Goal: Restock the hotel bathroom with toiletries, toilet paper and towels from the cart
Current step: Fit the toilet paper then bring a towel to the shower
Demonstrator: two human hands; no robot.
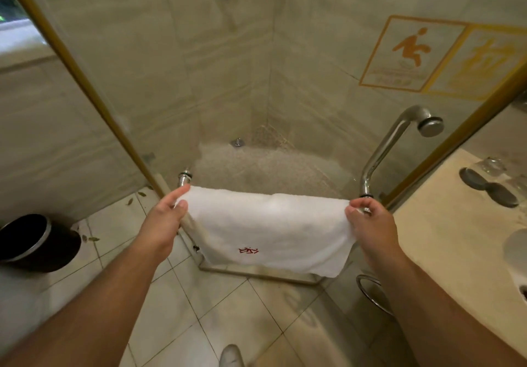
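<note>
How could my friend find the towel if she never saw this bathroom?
Look at the glass shower door. A white towel hangs over the metal bar low across it, with the left hand and right hand gripping its ends. It is the only cloth, with a small red mark.

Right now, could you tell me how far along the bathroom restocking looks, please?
The white towel already drapes over the shower-door rail. The left hand and right hand pinch its upper corners, apparently straightening it. Nothing else of the restock shows, so the rest seems left.

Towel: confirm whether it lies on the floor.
No, the towel hangs over the rail, left hand and right hand holding its ends.
</note>
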